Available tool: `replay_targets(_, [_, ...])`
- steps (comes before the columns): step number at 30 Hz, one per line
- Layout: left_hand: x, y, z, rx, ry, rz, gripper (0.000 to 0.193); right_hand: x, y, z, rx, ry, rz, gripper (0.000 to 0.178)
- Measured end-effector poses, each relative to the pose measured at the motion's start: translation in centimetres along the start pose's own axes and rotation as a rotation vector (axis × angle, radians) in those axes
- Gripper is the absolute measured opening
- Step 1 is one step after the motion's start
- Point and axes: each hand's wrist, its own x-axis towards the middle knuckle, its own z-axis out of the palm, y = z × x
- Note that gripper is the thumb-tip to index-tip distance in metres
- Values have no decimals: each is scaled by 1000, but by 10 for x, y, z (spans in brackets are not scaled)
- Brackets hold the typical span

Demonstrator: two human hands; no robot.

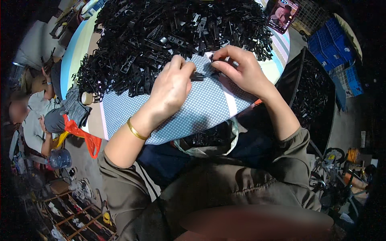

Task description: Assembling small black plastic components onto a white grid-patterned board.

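Note:
A wide heap of small black plastic parts (136, 44) covers the far side of a cloth-topped table. My left hand (171, 84), with a gold bangle at the wrist, is closed above the blue-and-white dotted cloth (132, 114). A slim black plastic part (197, 76) sticks out from its curled fingers. Just to the right, my right hand (243, 70) is closed in a pinch of thumb and forefinger. Something small and dark shows at those fingertips, but its shape is mostly hidden. The two hands are apart.
An open bag (205, 138) of black parts rests at my lap. To the right stands a black bin (309, 88) of similar parts, near blue crates (329, 44). A phone (282, 16), tape roll (86, 98) and red bag (82, 132) edge the table. Another person (36, 108) sits left.

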Motion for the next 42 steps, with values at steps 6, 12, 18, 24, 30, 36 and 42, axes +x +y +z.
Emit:
replay_targets(6, [0, -4, -5, -46, -87, 103, 36, -6, 16, -8, 60, -283, 81, 22])
replay_targets(12, [-1, -13, -19, -78, -186, -20, 32, -5, 9, -21, -75, -190, 159, 28])
replay_targets(18, [4, -3, -15, -137, -96, -102, 22, -8, 8, -21, -297, -262, 3, 21])
replay_targets(24, [9, 1, -2, -462, -108, -330, 22, -6, -1, -22, 16, -34, 61, 18])
replay_targets(30, [7, -4, 15, -1254, -90, -447, 21, -8, -17, 2, -139, 53, -273, 19])
replay_targets(36, [9, -4, 11, -1576, -153, -586, 32, -9, -15, 5, -241, 54, -347, 25])
replay_targets(42, [9, -2, 16, -1711, -129, -627, 33, -12, -18, 17, -353, 101, -390, 24])
